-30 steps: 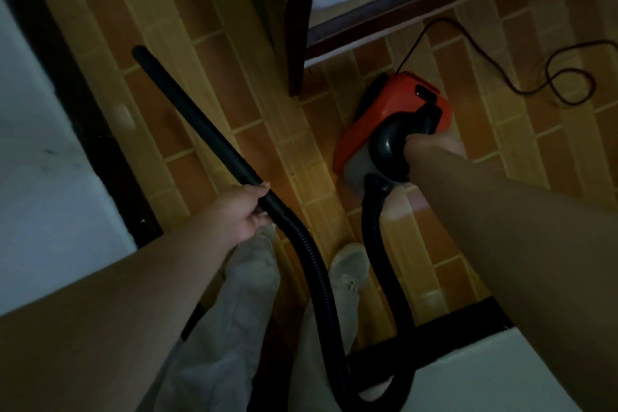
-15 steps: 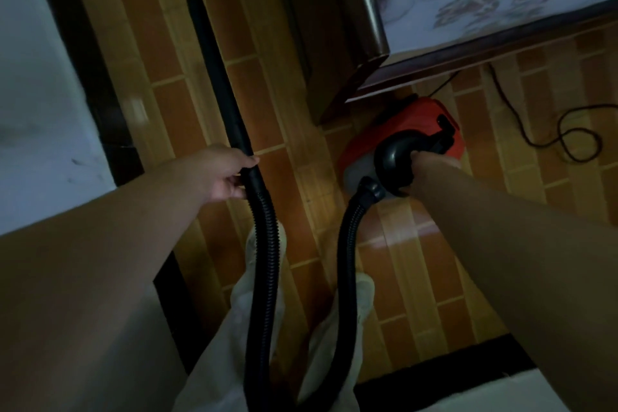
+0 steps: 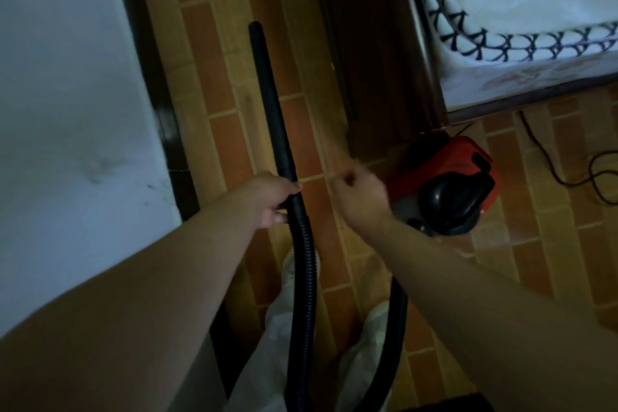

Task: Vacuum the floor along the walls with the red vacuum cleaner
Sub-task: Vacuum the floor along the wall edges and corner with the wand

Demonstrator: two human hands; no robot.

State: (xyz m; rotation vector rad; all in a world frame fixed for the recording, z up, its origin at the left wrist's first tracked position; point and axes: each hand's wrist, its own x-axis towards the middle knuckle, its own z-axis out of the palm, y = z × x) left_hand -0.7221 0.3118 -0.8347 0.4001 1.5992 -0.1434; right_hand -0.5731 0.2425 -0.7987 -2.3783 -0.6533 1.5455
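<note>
Left hand (image 3: 272, 199) is clamped around the black wand (image 3: 267, 104), right where it joins the ribbed hose (image 3: 306, 278). The wand points away from the person, running alongside the dark baseboard (image 3: 157, 94) of the white wall (image 3: 67, 110). Cannot tell if its tip touches the floor (image 3: 214, 53).

Right hand (image 3: 359, 199) is in the air between the wand and the red vacuum cleaner (image 3: 448, 160), fingers curled in and gripping nothing; it is motion-blurred.

The vacuum sits on the tiled floor just beside the corner of the dark bed frame (image 3: 424, 53), black handle end facing the person. The hose loops from it down past the light trousers (image 3: 284, 344) and back up to the left hand. A black power cord (image 3: 568, 177) lies on the floor right of the vacuum. The bed cover (image 3: 535, 10) is white with a dark patterned edge.
</note>
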